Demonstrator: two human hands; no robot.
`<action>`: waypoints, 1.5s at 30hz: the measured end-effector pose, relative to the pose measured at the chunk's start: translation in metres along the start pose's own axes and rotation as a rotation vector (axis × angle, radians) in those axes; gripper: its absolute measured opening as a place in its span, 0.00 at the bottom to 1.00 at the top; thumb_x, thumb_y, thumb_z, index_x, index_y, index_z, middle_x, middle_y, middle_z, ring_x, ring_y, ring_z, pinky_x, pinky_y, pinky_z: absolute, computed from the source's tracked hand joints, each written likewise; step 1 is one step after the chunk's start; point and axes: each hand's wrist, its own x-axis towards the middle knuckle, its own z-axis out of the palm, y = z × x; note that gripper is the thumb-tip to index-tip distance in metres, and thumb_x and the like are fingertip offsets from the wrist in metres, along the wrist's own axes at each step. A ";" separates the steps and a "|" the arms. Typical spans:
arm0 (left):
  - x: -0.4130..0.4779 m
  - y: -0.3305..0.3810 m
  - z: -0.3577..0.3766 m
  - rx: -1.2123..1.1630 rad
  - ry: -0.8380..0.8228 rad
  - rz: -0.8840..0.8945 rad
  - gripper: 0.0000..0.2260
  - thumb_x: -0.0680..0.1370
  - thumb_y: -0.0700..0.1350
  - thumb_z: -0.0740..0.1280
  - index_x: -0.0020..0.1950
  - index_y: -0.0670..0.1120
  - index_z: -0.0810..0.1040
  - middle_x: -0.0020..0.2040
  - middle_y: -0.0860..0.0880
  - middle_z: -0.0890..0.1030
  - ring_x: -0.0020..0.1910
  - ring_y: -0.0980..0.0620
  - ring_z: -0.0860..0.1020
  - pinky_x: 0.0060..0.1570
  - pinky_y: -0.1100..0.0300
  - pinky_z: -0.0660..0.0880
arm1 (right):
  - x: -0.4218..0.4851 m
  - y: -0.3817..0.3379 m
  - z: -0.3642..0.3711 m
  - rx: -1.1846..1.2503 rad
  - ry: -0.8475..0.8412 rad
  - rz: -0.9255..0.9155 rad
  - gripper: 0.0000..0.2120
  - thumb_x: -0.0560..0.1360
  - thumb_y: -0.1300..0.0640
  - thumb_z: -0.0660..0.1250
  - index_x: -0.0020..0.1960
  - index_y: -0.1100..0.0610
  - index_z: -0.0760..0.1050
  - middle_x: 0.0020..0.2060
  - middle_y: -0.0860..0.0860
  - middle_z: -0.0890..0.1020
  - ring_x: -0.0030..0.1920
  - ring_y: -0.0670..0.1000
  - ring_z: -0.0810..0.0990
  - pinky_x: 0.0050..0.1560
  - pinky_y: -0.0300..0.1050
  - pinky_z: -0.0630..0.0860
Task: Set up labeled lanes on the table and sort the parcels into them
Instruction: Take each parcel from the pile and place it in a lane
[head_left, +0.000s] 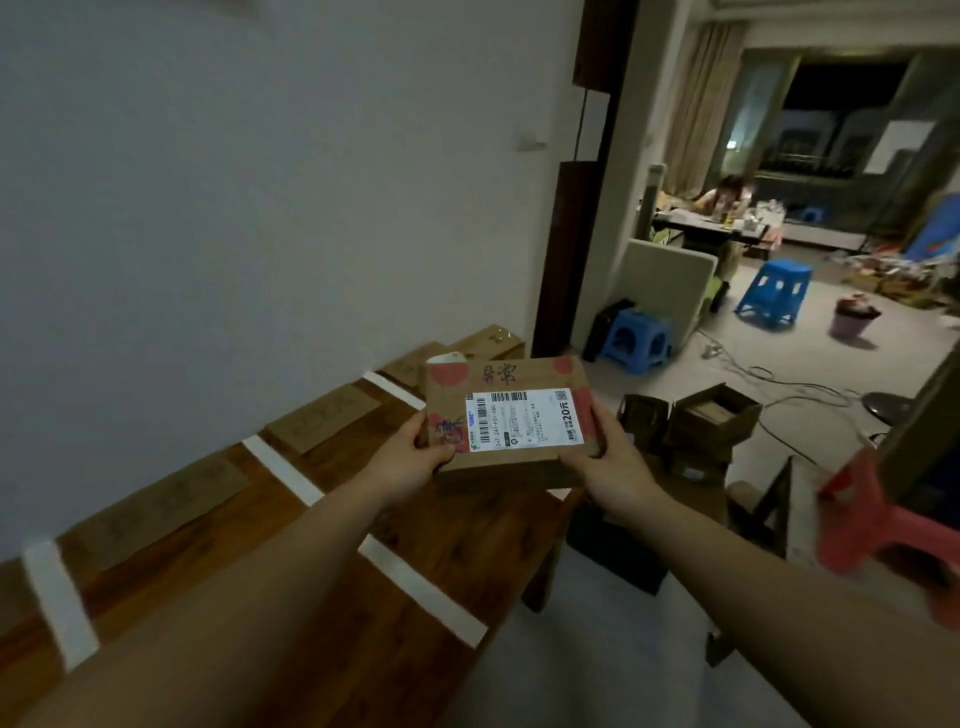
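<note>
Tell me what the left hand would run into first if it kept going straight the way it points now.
The left hand already grips the parcel at its left edge, pointing up and right. Carried on with the parcel, it would probably reach the brown boxes at the table's far end, though depth is unclear.

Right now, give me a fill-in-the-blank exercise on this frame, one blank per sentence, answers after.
1. The parcel is held by ____ hands, the left hand and the right hand.
2. The strips of tape marking lanes on the wooden table are ____ in colour.
3. The nearest stool on the floor beyond the table is ____.

Answers: both; white; blue
</note>
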 end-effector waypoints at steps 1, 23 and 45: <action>0.024 0.002 0.003 0.002 -0.016 -0.017 0.29 0.76 0.46 0.66 0.75 0.56 0.58 0.48 0.60 0.75 0.49 0.56 0.76 0.53 0.56 0.75 | 0.021 0.003 -0.003 -0.012 -0.005 0.023 0.29 0.72 0.53 0.72 0.59 0.31 0.58 0.49 0.34 0.73 0.49 0.39 0.74 0.47 0.36 0.73; 0.269 -0.017 0.085 -0.049 0.146 -0.278 0.23 0.77 0.46 0.66 0.70 0.53 0.64 0.45 0.60 0.74 0.43 0.61 0.74 0.33 0.71 0.70 | 0.347 0.098 -0.040 -0.326 -0.386 -0.041 0.12 0.74 0.50 0.69 0.48 0.38 0.67 0.44 0.35 0.73 0.42 0.35 0.74 0.36 0.29 0.66; 0.327 -0.037 0.179 -0.002 0.489 -0.415 0.30 0.78 0.43 0.66 0.76 0.50 0.56 0.67 0.51 0.71 0.62 0.51 0.73 0.61 0.56 0.73 | 0.473 0.197 -0.052 -0.540 -0.810 -0.038 0.27 0.80 0.50 0.59 0.76 0.43 0.53 0.70 0.55 0.60 0.55 0.51 0.69 0.52 0.41 0.68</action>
